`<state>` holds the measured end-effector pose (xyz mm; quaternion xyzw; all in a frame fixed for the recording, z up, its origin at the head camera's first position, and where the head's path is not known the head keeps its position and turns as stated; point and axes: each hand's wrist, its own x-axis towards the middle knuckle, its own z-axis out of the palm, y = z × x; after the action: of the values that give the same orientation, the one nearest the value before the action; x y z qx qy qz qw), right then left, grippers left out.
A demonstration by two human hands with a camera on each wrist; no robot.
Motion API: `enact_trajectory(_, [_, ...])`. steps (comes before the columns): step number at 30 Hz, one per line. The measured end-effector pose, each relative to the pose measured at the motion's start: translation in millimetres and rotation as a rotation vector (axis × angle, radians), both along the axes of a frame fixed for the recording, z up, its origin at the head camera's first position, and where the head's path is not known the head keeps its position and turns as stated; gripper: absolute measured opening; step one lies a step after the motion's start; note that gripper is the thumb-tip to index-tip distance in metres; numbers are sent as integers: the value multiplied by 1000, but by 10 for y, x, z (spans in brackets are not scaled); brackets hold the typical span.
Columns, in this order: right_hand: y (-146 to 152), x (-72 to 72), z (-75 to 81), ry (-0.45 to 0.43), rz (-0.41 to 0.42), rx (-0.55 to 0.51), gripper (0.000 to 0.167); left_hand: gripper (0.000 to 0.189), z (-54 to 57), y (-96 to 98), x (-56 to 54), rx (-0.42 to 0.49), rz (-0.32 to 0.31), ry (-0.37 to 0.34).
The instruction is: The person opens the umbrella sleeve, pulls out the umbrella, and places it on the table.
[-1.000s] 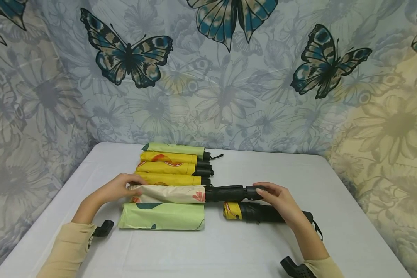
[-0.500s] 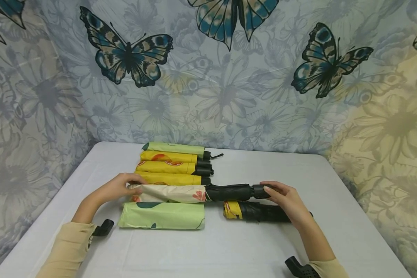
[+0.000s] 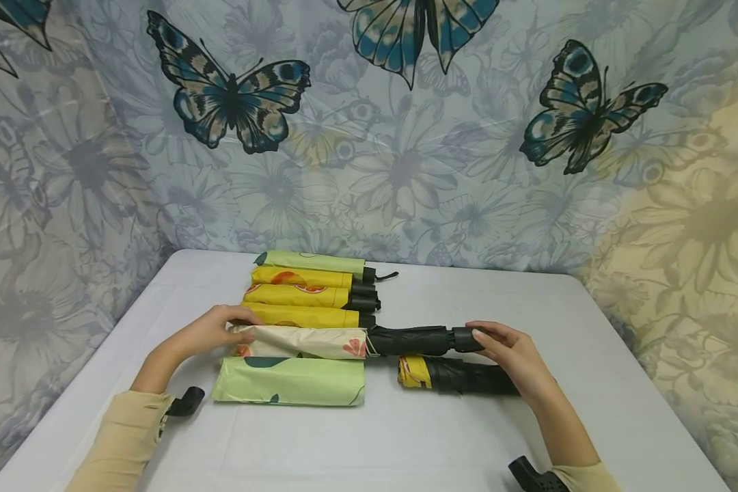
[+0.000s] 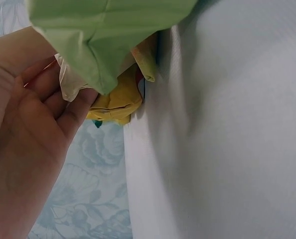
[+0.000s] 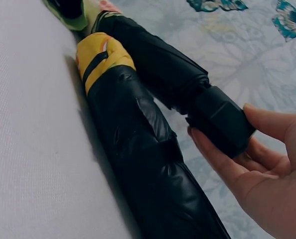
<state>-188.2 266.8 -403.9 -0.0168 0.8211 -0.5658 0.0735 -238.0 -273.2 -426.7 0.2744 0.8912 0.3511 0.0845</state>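
The left hand (image 3: 218,329), at the left of the centre in the head view, has its fingers bent and pinches the far left end of a cream sleeve (image 3: 310,343) with a pink flower print. The right hand (image 3: 507,348), at the right of the centre, is partly closed: thumb and fingertips take the handle end of a black folded umbrella (image 3: 408,340). This umbrella lies horizontally in the middle of the frame, and its left end meets the right end of the cream sleeve; how deep it is inside, I cannot tell. Just below the sleeve is a wider light green sleeve (image 3: 295,383). Below the umbrella, partly behind the right hand, there lies a second black umbrella (image 3: 476,377) with a yellow band. Above the cream sleeve, three yellow umbrellas (image 3: 301,316) and one light green umbrella (image 3: 313,262) form a row, with black ends toward the right. All lie on a white table (image 3: 406,444); a butterfly-printed cloth (image 3: 400,171) fills the upper half.
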Motion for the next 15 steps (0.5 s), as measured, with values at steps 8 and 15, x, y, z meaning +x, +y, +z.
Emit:
enact_trajectory(8, [-17,-9,22,-7,-26,-19,57,22,7,-7,-2,2,-4,-2])
enact_trajectory(15, [-13,-26,43,17,-10,-44,57,23,10,-7,4,9,-6,15])
